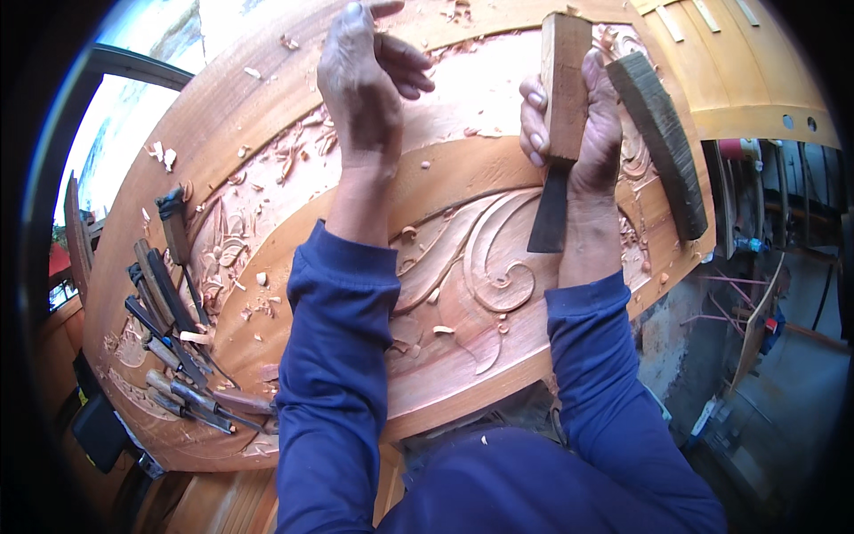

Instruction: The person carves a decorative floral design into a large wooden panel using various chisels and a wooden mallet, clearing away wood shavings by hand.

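Our right hand (592, 133) clenched round pale rectangular wooden block with dark flat blade (562, 116), far right over reddish carved wooden panel (463, 294). Left hand (365, 84) loosely curled, holding nothing, far centre. Risk, as we judge: blade slipping, gouging scroll carving (498, 262); loose chips underhand.

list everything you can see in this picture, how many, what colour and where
carved wooden panel: one, reddish-brown, fills the middle, scroll and leaf relief cut into it
chisel: one, pale wood handle with dark blade, in the right hand, blade pointing down over the scroll
dark wooden block: one, grey-brown, lying on the panel right of the right hand
carving tools: a cluster, count unclear, dark metal with wooden handles, on the panel's left end
wood chips: many, pale, scattered over the carving
sleeves: two, blue, from the lower edge
left hand: empty, fingers curled, above the panel
right hand: gripping the chisel
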Tool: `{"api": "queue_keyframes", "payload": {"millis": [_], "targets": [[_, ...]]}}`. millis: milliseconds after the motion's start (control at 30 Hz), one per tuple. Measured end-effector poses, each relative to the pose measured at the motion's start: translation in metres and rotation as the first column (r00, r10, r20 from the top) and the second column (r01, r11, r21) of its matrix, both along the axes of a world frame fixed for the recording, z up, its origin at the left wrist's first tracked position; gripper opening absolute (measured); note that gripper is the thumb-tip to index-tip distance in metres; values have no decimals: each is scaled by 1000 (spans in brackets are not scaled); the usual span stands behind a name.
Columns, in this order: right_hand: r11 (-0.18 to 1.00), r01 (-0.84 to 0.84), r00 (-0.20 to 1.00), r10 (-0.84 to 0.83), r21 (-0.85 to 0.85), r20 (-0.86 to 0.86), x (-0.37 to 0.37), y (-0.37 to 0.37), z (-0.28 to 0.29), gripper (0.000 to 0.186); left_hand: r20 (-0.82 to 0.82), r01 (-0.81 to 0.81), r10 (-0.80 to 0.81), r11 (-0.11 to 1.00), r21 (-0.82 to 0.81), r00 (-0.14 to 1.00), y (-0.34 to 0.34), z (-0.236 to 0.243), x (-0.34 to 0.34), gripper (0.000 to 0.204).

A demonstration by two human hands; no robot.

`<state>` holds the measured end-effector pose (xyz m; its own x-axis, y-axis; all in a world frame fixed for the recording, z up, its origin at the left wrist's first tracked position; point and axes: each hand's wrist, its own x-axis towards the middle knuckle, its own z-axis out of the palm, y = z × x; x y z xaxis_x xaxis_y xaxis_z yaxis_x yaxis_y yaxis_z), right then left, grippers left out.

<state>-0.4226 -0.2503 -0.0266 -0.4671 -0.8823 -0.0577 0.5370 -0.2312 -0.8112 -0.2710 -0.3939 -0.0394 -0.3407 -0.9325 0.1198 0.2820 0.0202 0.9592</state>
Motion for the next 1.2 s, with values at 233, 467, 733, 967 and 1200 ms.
{"api": "queue_keyframes", "payload": {"millis": [233, 467, 733, 967, 1200], "targets": [[996, 55, 995, -49, 64, -87, -17, -3, 8, 50, 123, 44, -32, 994, -97, 992, 4, 1, -18, 48], [983, 185, 967, -178, 22, -181, -24, 16, 10, 43, 345, 100, 5, 953, -286, 939, 52, 19, 4, 45], [982, -85, 881, 154, 170, -448, -84, 154, 82, 58, 880, 301, 301, 856, -419, 368, 299, 41, 112, 44], [945, -147, 980, 179, 292, -86, -117, 229, 72, 58, 776, 8, 508, 835, -550, 373, 396, 58, 77, 28], [830, -304, 953, 258, 467, 161, -129, 264, 74, 56, 741, 137, 426, 814, -564, 519, 343, 39, 18, 37]]}}
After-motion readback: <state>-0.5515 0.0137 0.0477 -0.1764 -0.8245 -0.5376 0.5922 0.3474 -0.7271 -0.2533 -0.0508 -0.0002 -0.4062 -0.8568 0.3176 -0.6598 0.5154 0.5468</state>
